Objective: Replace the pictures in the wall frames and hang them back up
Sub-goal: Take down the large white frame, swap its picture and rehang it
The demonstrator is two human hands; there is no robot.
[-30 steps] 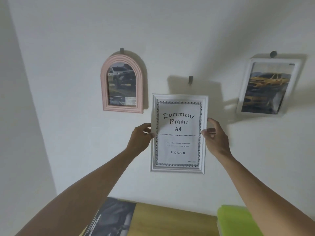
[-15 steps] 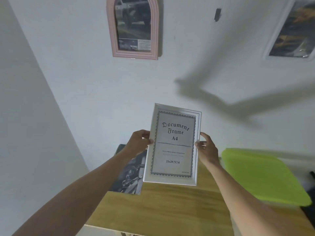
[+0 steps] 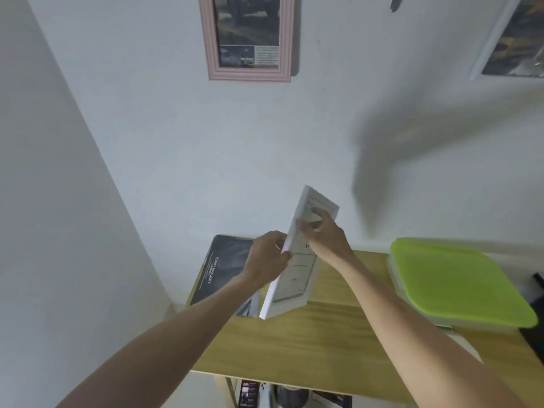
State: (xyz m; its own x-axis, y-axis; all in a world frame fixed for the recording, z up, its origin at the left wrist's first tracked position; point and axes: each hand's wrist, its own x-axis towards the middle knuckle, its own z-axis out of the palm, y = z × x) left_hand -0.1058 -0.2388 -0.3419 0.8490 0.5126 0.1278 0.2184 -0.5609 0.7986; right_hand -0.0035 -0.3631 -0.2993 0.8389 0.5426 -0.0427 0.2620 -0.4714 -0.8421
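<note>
A white document frame (image 3: 294,278) with a printed "Document Frame A4" insert is held above the wooden table (image 3: 309,343), turned nearly edge-on with its face to the right. My left hand (image 3: 269,257) grips its left edge. My right hand (image 3: 322,235) holds its upper part, fingers across the face. On the wall above hang a pink frame (image 3: 248,72) with a dark car picture and, at the top right, a white frame (image 3: 485,45) with a car picture. A bare wall hook (image 3: 394,2) shows at the top edge.
A dark printed picture sheet (image 3: 223,266) lies on the table's left end, against the wall corner. A lime-green lidded box (image 3: 453,284) sits on the right. A black object (image 3: 537,328) is at the right edge. Clutter shows under the table.
Both hands have brought the white frame down from the wall hook to above the table and turned it from face-on to nearly edge-on. My right hand shifted onto its face.
</note>
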